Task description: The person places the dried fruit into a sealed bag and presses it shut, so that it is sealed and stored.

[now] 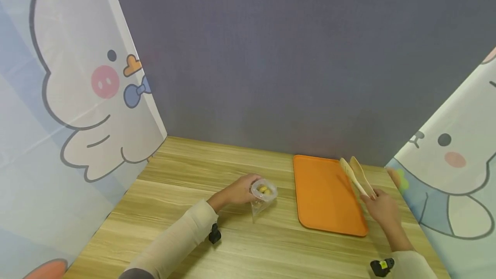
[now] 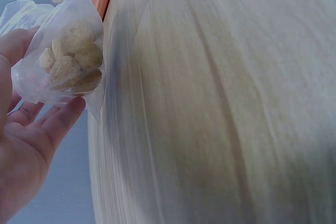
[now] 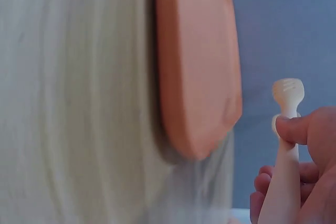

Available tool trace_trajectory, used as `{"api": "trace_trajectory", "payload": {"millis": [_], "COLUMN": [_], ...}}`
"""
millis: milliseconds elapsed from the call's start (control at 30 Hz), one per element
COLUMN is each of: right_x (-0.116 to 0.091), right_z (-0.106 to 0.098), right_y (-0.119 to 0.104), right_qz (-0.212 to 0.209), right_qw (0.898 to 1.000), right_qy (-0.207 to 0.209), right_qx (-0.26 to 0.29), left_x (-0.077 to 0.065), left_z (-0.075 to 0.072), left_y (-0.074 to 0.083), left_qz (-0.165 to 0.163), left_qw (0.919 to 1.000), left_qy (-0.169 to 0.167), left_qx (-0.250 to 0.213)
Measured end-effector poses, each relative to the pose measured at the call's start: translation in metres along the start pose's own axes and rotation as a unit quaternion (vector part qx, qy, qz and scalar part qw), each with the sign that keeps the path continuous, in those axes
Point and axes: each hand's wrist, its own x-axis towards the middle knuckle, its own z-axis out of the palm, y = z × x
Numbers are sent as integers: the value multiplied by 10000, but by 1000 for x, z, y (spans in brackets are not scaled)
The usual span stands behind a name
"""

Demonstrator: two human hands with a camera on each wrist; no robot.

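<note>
My left hand (image 1: 239, 190) grips a clear plastic bag (image 1: 258, 206) above the table. Inside it are several rounded, yellow-brown lumps (image 2: 73, 59), seen through the film in the left wrist view. The thumb lies along one side of the bag and the fingers come from below it. Over on the right, my right hand (image 1: 384, 211) holds a pair of cream tongs (image 1: 354, 175), whose two arms spread apart away from the fingers. One tip (image 3: 289, 92) is slotted; the other is mostly hidden behind it in the right wrist view. The tongs overlap the orange tray's right edge in the head view.
An orange rectangular tray (image 1: 327, 197) lies on the wood-grain table (image 1: 186, 167), between the two hands. A grey panel (image 1: 271, 63) rises along the table's back edge. Cartoon-printed sheets (image 1: 77, 98) stand at both sides.
</note>
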Motion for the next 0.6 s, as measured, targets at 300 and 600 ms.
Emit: {"api": "trace_trajectory", "payload": {"millis": [300, 600], "right_x": [-1, -3], "right_z": [4, 13], "right_y": [26, 45], "right_qz": [584, 1221], "right_qw": [9978, 9922], "right_qy": [-168, -28], "right_qx": [-264, -233], "left_x": [-1, 0], "left_z": [0, 0], "left_y": [0, -3], "left_qz": [-63, -97], "left_qw": [10000, 9999], "left_qy": [-2, -18], "left_qx": [-72, -105]}}
